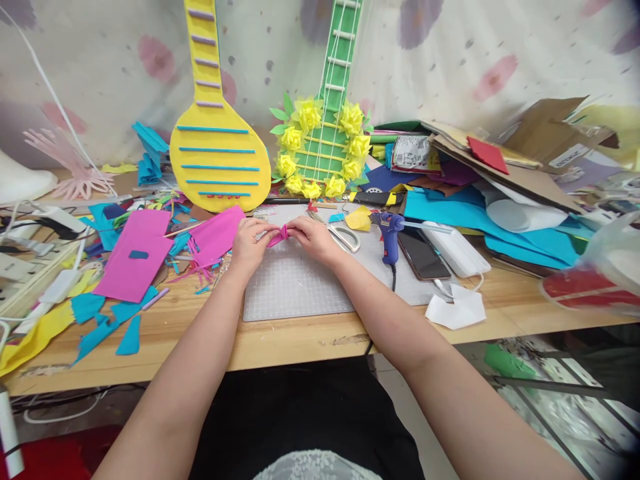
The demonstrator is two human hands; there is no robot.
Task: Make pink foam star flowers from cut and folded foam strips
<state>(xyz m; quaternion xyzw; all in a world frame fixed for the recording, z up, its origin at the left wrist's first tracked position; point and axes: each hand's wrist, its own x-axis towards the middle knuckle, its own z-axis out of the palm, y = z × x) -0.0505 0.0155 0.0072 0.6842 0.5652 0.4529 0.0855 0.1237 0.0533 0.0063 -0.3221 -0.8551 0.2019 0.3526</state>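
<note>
A small piece of magenta craft paper (pixel 278 237), folded or rolled at one end, is pinched between my two hands. My left hand (pixel 251 243) grips its left side with thumb and fingertips. From the other side my right hand (pixel 314 238) closes on the rolled end. Both hands are just above a grey cutting mat (pixel 295 287). Close to my right hand lie scissors (pixel 345 238) with pale handles. A larger magenta sheet (pixel 216 235) lies left of my left hand, partly hidden by it.
A blue glue gun (pixel 389 240), a phone (pixel 424 253) and a white power bank (pixel 457 249) lie to the right. Behind stand a yellow paper instrument (pixel 220 157) and a green one (pixel 327 143) with yellow flowers. Paper scraps (pixel 133 257) cover the left; stacked cardboard (pixel 500 170) fills the right.
</note>
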